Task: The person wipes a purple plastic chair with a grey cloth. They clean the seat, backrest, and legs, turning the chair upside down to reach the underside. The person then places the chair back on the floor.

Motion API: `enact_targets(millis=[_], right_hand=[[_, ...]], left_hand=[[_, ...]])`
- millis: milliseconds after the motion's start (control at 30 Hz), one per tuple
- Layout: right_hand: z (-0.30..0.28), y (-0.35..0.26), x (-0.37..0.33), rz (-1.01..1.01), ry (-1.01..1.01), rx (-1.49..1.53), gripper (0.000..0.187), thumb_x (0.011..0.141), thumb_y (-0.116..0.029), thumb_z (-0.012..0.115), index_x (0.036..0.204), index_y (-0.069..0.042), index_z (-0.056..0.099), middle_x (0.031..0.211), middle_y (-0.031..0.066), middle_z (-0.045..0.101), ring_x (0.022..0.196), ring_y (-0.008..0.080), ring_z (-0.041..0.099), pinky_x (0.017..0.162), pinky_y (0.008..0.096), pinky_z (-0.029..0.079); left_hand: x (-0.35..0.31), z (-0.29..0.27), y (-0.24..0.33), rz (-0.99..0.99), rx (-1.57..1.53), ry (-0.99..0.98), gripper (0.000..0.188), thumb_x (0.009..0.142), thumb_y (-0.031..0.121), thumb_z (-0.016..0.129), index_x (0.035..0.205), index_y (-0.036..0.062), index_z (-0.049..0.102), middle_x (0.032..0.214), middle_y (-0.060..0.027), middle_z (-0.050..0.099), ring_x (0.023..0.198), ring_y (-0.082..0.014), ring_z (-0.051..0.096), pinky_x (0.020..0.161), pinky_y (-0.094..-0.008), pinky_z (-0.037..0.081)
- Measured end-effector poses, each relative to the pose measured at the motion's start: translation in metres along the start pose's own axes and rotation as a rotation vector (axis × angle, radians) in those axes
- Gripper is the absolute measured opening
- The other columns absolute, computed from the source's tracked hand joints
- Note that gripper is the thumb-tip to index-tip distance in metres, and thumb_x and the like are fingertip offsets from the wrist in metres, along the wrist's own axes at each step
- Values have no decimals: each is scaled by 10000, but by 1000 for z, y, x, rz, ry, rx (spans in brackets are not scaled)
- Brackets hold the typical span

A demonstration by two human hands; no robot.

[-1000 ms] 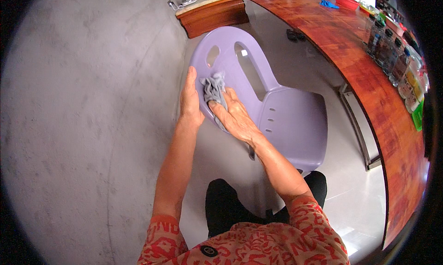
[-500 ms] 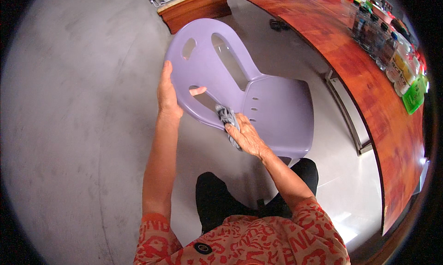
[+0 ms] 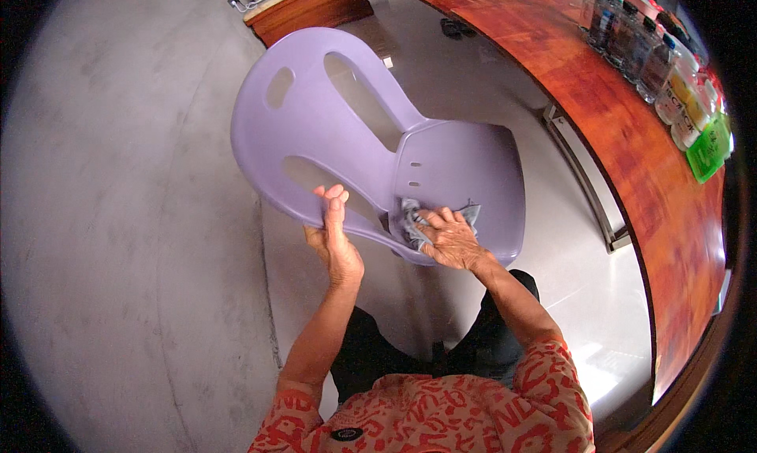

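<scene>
A purple plastic chair (image 3: 315,130) stands in front of me, its slotted backrest to the left and its seat to the right. My left hand (image 3: 337,240) is closed around the near side rail of the backrest, with its fingertips coming through the long slot. My right hand (image 3: 451,238) presses a crumpled grey patterned cloth (image 3: 412,216) onto the near rear corner of the seat, where the backrest joins it. Part of the cloth spreads out past the fingers. The chair's legs are mostly hidden beneath the seat.
A long reddish-brown wooden table (image 3: 583,106) curves along the right side on metal legs (image 3: 579,177). Several clear bottles (image 3: 631,43) and a green packet (image 3: 710,147) stand along its far edge. A wooden cabinet (image 3: 311,11) is at the back, with grey floor (image 3: 118,216) to the left.
My left hand has moved from the backrest's top edge down to its near side rail. My right hand has shifted the cloth from the rail onto the seat corner.
</scene>
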State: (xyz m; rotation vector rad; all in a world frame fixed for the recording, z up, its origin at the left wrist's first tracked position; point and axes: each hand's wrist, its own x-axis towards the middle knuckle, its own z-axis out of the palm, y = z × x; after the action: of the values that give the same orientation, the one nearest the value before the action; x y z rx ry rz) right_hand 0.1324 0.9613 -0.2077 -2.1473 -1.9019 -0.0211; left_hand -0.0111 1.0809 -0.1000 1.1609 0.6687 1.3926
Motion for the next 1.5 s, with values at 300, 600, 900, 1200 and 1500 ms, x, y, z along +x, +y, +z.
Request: enact_targets(millis=[300, 600, 900, 1200, 1500], right_hand=[[36, 38, 68, 47, 60, -106, 480, 809, -310, 573, 1245, -116, 525, 1357, 16, 409, 1086, 245, 428, 849, 393, 402], [55, 69, 150, 623, 288, -142, 572, 804, -243, 552, 1348, -152, 398, 1322, 80, 401, 1073, 271, 432, 828, 453, 369], [59, 28, 132, 252, 182, -28, 597, 741, -297, 640, 1294, -147, 471, 1293, 77, 412, 1106, 274, 406, 842, 437, 382], [23, -3, 54, -44, -126, 199, 526, 794, -254, 588, 1297, -142, 484, 1262, 93, 426, 1067, 282, 424, 889, 424, 413], [0, 31, 8, 67, 23, -143, 457, 803, -172, 502, 1258, -138, 523, 1113, 124, 477, 1005, 257, 451, 796, 387, 397]], left_hand=[[9, -11, -38, 148, -46, -102, 203, 883, 215, 448, 892, 17, 409, 691, -58, 413, 620, -147, 425, 598, -293, 401], [12, 2, -31, 180, -43, -91, 234, 866, 250, 472, 860, 32, 387, 690, -54, 402, 632, -142, 429, 611, -285, 398], [15, 4, -30, 160, -76, -80, 150, 842, 141, 462, 856, 1, 410, 652, -57, 417, 593, -136, 423, 587, -278, 386], [21, 6, -25, 154, -74, -67, 126, 809, 106, 470, 713, 33, 437, 612, -55, 430, 563, -142, 436, 607, -290, 399], [34, -47, -14, 74, -183, -216, 257, 802, 237, 478, 1010, 99, 415, 707, -33, 406, 613, -149, 416, 596, -310, 391]])
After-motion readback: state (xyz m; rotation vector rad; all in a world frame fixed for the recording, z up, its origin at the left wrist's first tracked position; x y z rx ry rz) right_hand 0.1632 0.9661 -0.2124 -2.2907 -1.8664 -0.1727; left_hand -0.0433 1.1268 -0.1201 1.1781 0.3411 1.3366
